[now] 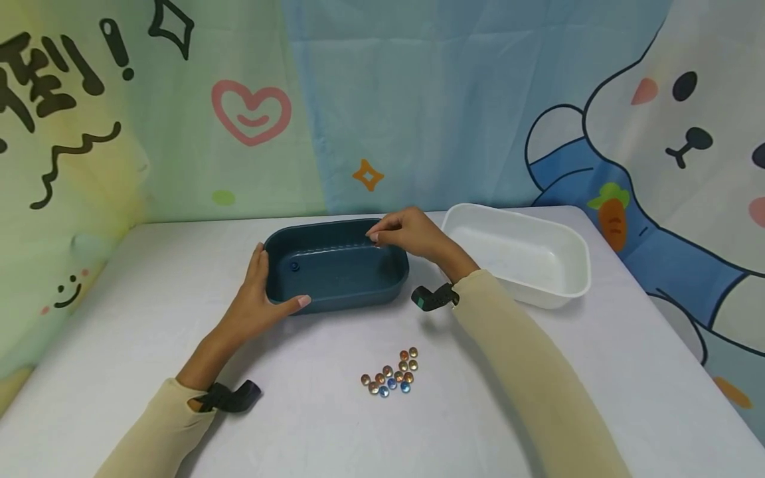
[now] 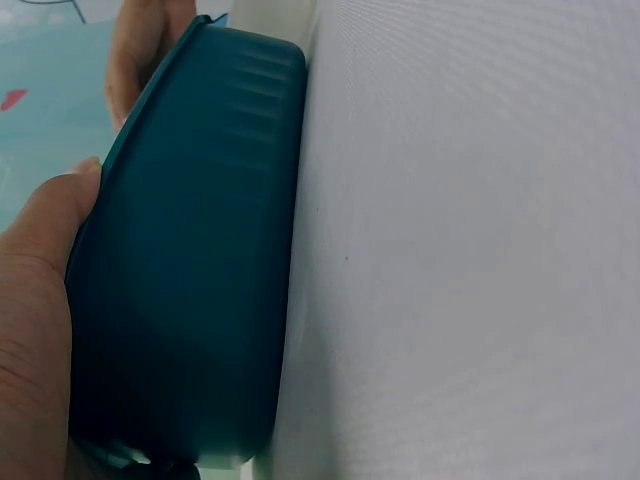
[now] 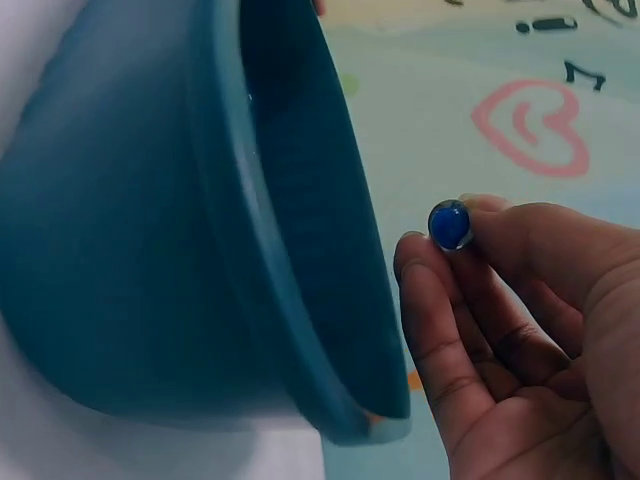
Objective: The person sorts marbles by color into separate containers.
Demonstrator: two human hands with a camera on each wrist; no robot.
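Head view: just left of the middle of the frame, a dark teal basin (image 1: 323,285) on the white-covered table (image 1: 299,425), with a dark blue bead (image 1: 295,266) lying inside toward its left end. Around the basin's left front corner, the left hand (image 1: 255,307), with thumb and fingers apart, fingers straight against the left side and thumb along the front rim. Above the basin's right part, the right hand (image 1: 409,232), thumb and fingers together, clamped on a blue glass bead (image 3: 450,226), seen clearly right of centre in the right wrist view, near the basin's rim. Below the basin, in the lower middle of the head view, a loose cluster of amber and blue beads (image 1: 392,376). At right, a white basin (image 1: 508,245); across the top, a printed backdrop (image 1: 430,99) with a pink heart at upper left.
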